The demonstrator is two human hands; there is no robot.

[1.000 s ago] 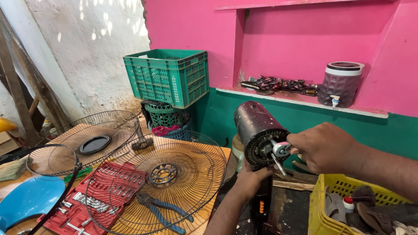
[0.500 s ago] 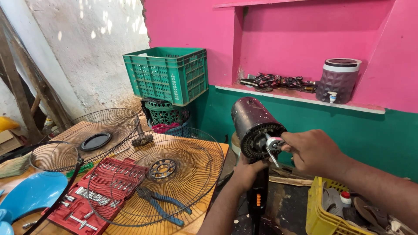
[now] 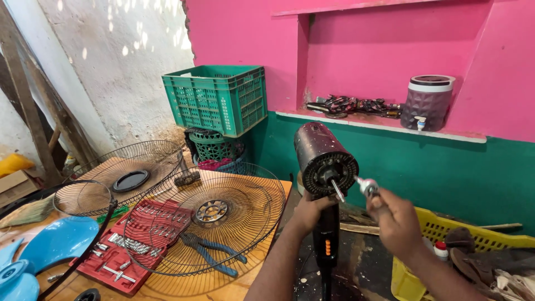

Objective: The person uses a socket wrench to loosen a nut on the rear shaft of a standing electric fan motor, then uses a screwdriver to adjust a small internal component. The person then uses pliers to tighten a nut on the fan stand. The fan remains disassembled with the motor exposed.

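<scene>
— grips? right hand (image 3: 393, 220) pinches one small silver cap (image 3: 368, 185) just off the shaft; left hand (image 3: 308, 212) clasps one fan motor (image 3: 325, 159) from below.
— and farther out?
— three wire guards (image 3: 209, 223) on the surface (image 3: 234, 290), one green crate (image 3: 217, 97) behind.

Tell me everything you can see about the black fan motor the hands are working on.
The dark cylindrical fan motor housing sits atop a black stand, tilted so its round vented face points toward the camera. A bare metal shaft sticks out from its centre. The casing looks scuffed and dusty. The left hand grips just beneath it; the right hand holds a small silvery part beside the shaft.
</scene>
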